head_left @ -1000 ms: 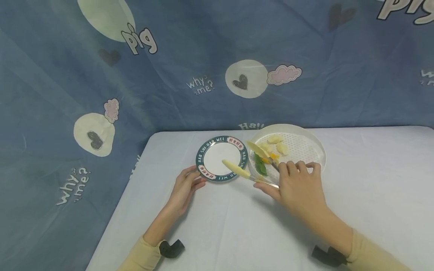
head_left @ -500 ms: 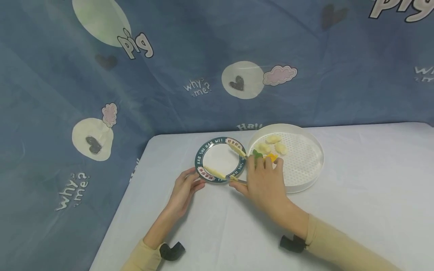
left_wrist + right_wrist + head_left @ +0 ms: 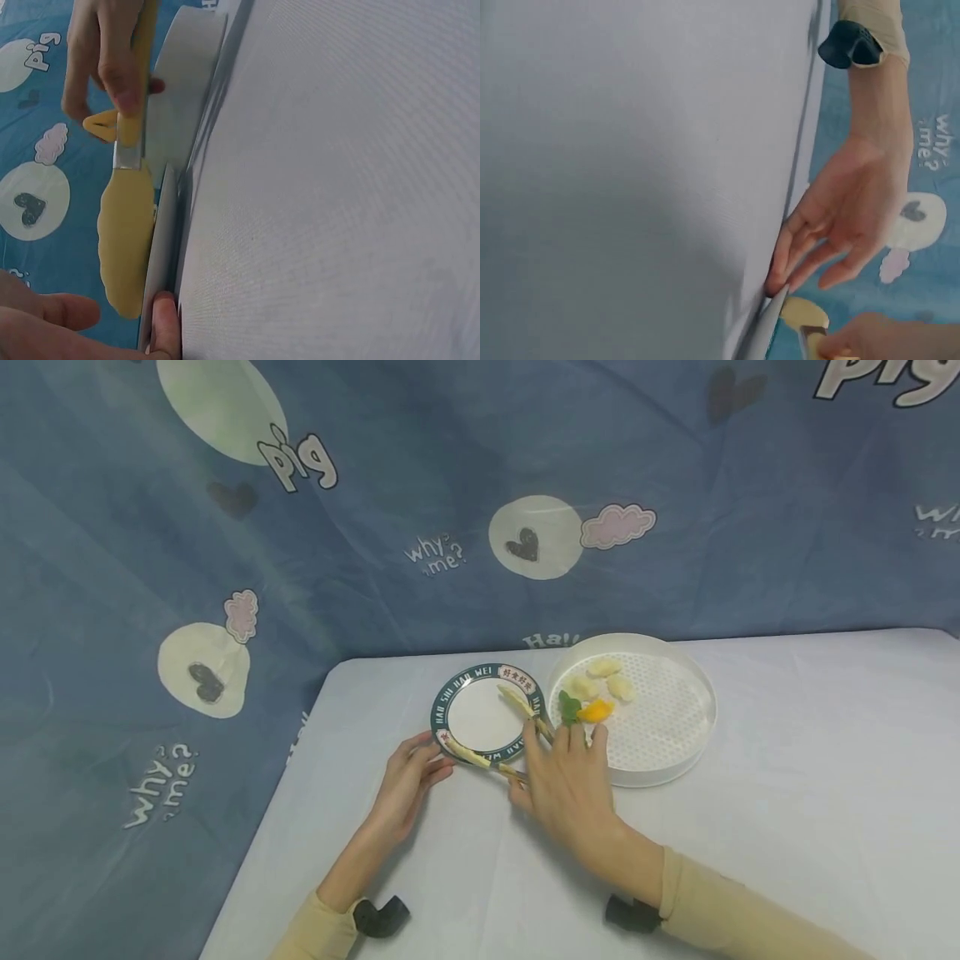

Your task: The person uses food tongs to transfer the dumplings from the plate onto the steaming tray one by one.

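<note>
My right hand [image 3: 566, 785] grips a pair of tongs [image 3: 468, 752] with yellow tips and metal arms. The tips are spread apart at the round plate [image 3: 480, 714], which is white with a dark green lettered rim. Nothing shows between them. My left hand [image 3: 405, 785] touches the plate's left rim with fairly straight fingers; in the left wrist view one fingertip [image 3: 165, 326] lies under the rim, while the thumb [image 3: 69, 311] stands off it. To the right, a round white tray [image 3: 667, 752] bears pale dumpling-like pieces [image 3: 581, 686], a green leaf [image 3: 569, 707] and an orange-yellow piece [image 3: 596, 711].
A white cloth [image 3: 810, 760] covers the table. Behind it hangs a blue printed curtain [image 3: 420, 460]. The tray stands close to the curtain, its left edge beside the plate. Black wrist mounts [image 3: 381, 917] show on both forearms.
My right hand has moved left with the tongs, from over the tray to the plate, uncovering the leaf and the orange-yellow piece. My left hand has stayed at the plate's rim.
</note>
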{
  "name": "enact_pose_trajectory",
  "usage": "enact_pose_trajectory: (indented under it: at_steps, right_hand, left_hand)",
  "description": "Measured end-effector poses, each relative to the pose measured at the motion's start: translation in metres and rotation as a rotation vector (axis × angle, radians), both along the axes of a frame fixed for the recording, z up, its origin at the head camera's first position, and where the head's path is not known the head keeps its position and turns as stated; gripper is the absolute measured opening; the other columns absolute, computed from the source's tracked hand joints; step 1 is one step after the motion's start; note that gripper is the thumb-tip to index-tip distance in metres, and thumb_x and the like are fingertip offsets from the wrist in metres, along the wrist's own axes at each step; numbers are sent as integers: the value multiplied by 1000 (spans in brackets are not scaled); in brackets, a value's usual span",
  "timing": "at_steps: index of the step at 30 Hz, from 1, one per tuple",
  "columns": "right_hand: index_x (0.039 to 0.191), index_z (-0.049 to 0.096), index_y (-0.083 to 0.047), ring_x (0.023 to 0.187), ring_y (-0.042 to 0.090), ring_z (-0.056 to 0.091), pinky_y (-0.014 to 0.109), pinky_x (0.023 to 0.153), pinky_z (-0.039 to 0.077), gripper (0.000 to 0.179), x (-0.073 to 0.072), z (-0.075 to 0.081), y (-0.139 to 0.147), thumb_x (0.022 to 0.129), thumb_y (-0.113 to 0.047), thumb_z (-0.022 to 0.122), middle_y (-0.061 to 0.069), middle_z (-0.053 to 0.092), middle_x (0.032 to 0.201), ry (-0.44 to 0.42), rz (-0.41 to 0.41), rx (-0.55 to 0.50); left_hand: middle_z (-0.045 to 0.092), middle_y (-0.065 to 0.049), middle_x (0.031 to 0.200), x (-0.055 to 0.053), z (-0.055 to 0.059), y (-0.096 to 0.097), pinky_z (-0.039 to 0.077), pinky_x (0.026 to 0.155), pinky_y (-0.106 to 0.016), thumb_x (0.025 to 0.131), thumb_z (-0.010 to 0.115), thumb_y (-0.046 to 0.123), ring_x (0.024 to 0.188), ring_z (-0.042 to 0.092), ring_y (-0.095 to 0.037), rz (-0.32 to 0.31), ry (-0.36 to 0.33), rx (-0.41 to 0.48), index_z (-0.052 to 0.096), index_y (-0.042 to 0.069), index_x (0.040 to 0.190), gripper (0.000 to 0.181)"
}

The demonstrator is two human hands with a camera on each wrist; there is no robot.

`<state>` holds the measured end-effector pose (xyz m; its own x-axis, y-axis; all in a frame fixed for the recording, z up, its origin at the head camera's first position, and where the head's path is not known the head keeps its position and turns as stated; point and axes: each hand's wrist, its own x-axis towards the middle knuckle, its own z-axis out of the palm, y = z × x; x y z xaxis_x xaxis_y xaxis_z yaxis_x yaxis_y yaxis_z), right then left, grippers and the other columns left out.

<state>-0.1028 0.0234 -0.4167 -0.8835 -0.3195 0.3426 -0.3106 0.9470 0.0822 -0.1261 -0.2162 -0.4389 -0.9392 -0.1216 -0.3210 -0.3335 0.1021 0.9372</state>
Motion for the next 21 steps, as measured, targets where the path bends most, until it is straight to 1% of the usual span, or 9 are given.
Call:
enact_pose_trajectory:
  at_steps: [2, 4, 6, 10, 13, 17, 21]
  right_hand:
    - [118, 71, -9, 93, 31, 59, 47, 87, 43, 69, 1, 0, 1, 94, -73, 65, 15, 74, 93, 5, 11, 19]
    - [104, 71, -10, 94, 30, 57, 47, 90, 42, 67, 0, -1, 1, 93, -76, 64, 9, 75, 92, 9, 19, 28]
    - [95, 71, -11, 97, 29, 56, 49, 95, 42, 67, -1, -3, 0, 92, -78, 64, 6, 75, 92, 15, 29, 29]
    - [93, 69, -12, 98, 28, 56, 51, 99, 42, 67, -5, -9, -2, 92, -78, 64, 5, 74, 91, 34, 37, 33]
    - [94, 69, -12, 98, 28, 57, 51, 98, 42, 67, -7, -14, -3, 91, -78, 64, 6, 75, 90, 36, 37, 37]
    - [104, 70, -11, 101, 30, 60, 52, 100, 43, 67, -6, -19, 0, 91, -77, 66, 9, 77, 95, 52, 39, 29]
    - [114, 67, -11, 103, 31, 62, 54, 98, 47, 63, 2, -18, 9, 92, -71, 70, 12, 74, 102, 98, 79, -16]
  left_hand:
    - [57, -27, 145, 0, 1, 0, 64, 99, -18, 108, 48, 14, 112, 70, -16, -4, 6, -2, 32, -3, 163, 60]
    - [58, -27, 145, 0, 2, -1, 64, 99, -18, 109, 48, 14, 111, 70, -15, -6, 12, 2, 32, -3, 163, 59]
    - [58, -27, 145, 0, 2, -1, 64, 100, -19, 109, 48, 14, 111, 71, -14, -8, 15, 6, 33, -4, 162, 59]
    - [59, -27, 144, 1, 2, -2, 64, 99, -18, 109, 49, 14, 109, 71, -13, -9, 14, 21, 33, -4, 162, 58]
    - [59, -26, 144, 1, 2, -3, 64, 99, -18, 109, 49, 15, 110, 71, -13, -13, 13, 19, 32, -4, 163, 59]
    - [59, -26, 143, 1, 2, -2, 64, 99, -18, 110, 49, 16, 111, 71, -13, -18, 17, 20, 32, -4, 163, 59]
    - [59, -26, 144, 0, 1, -1, 64, 99, -17, 109, 49, 15, 112, 71, -13, -22, 13, 24, 32, -3, 163, 59]
